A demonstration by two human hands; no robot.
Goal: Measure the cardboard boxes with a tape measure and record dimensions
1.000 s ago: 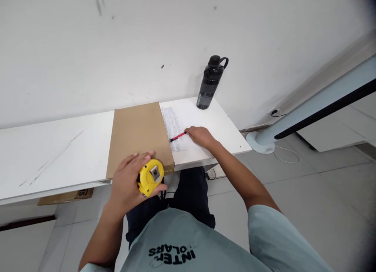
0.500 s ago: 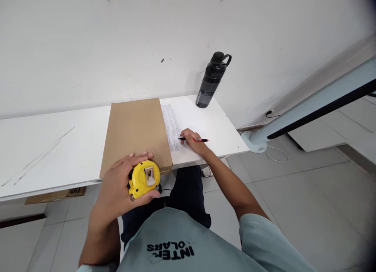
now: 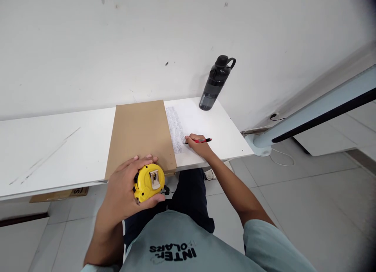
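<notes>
My left hand (image 3: 120, 189) is wrapped round a yellow tape measure (image 3: 149, 182), held near the front edge of a brown cardboard box (image 3: 141, 133). Whether its fingertips touch the box I cannot tell. Between the fingers of my right hand (image 3: 199, 145) is a red and black pen (image 3: 204, 140), its tip down by the right side of a sheet of paper (image 3: 175, 127). Dense dark handwriting or marks cover the visible part of the sheet. Part of the paper seems to lie under the box, and its right border blends into the white tabletop.
A dark water bottle (image 3: 214, 83) stands at the back right of the white table (image 3: 47, 150), close to the wall. To the right rises a pale blue slanted post (image 3: 317, 111) with a black strip. A cable (image 3: 282, 156) lies on the tiled floor.
The view has shifted slightly, so everything sits a little farther right and lower. My right hand with the pen has moved slightly right and nearer; my left hand still grips the tape measure.
</notes>
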